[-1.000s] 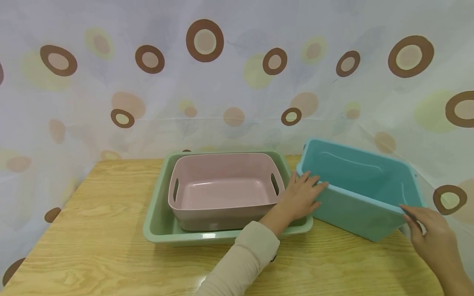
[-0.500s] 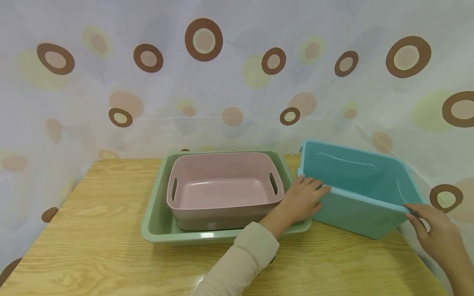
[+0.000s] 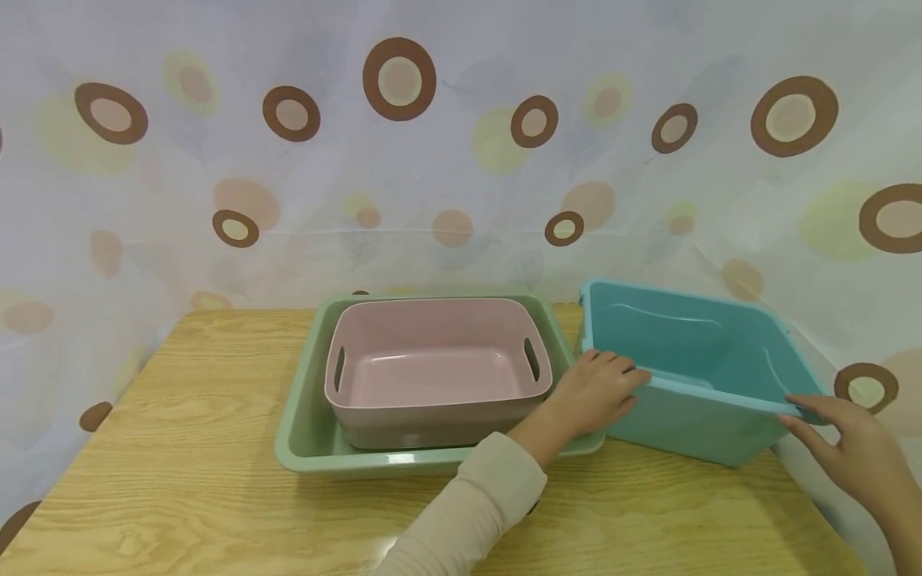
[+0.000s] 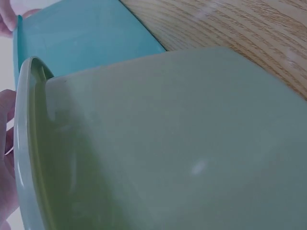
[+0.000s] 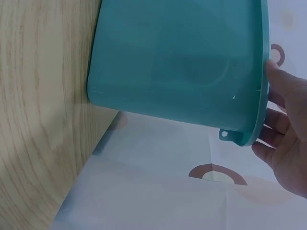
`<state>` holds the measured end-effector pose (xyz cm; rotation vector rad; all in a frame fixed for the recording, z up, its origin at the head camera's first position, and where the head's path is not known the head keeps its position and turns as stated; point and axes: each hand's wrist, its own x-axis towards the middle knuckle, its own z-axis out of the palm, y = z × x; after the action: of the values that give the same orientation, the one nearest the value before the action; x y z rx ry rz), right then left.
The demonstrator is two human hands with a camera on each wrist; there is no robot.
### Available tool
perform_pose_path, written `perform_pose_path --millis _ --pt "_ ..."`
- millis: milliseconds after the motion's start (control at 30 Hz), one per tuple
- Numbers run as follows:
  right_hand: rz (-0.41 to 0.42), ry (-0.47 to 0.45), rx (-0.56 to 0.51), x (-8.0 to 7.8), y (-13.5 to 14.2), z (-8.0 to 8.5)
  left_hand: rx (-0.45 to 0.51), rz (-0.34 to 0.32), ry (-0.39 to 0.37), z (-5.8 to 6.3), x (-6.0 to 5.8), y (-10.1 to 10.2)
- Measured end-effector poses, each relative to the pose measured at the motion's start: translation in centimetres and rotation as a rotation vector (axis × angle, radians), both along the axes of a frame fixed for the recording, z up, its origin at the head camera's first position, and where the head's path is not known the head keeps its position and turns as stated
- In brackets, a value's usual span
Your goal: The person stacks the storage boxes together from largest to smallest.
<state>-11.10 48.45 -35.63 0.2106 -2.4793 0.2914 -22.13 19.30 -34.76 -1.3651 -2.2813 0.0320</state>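
A deep blue plastic storage bin (image 3: pixel 691 420) stands at the right side of the table in the head view, its open top up. My left hand (image 3: pixel 587 392) grips its near rim by the left front corner, fingers over the edge. At the right front corner, my right hand (image 3: pixel 853 448) pinches the rim between thumb and fingers, as the right wrist view also shows (image 5: pixel 290 129). Left of the bin lies a green basin (image 3: pixel 298 432) with a pink basket (image 3: pixel 432 376) sitting inside it. My left forearm crosses over the basin's front right part.
The wooden table (image 3: pixel 166 448) ends just past the bin's right side. A patterned curtain (image 3: pixel 432 184) hangs along its back edge. The basin's right rim lies close beside the bin.
The blue bin has shifted slightly left and turned a little, its far left corner coming lower in view. Both hands have stayed at its rim; the basin and basket have not moved.
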Motion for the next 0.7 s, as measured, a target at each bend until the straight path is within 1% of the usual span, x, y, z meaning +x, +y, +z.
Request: perform_pose_path --millis 133,233,367,400,500,700 --pt "0.002 -0.008 -0.007 -0.3 -0.2 0.1 0.012 -0.005 -0.039 0.0 -0.3 0.3" --pt "-0.017 -0.069 -0.047 -0.5 -0.6 0.1 -0.004 0.017 -0.088 0.2 -0.5 0.6" --pt "-0.038 -0.165 -0.092 -0.9 -1.2 0.3 -0.049 0.058 -0.122 0.4 -0.9 1.0" --pt "-0.039 -0.172 -0.089 -1.0 -1.3 0.4 -0.058 0.063 -0.129 0.4 -1.0 1.1" --pt "-0.034 -0.170 -0.072 -1.2 -1.5 0.4 -0.054 0.054 -0.142 0.4 -1.3 1.3" --pt "-0.056 -0.211 -0.053 -1.2 -1.8 0.5 -0.015 0.020 -0.147 0.4 -1.8 1.5"
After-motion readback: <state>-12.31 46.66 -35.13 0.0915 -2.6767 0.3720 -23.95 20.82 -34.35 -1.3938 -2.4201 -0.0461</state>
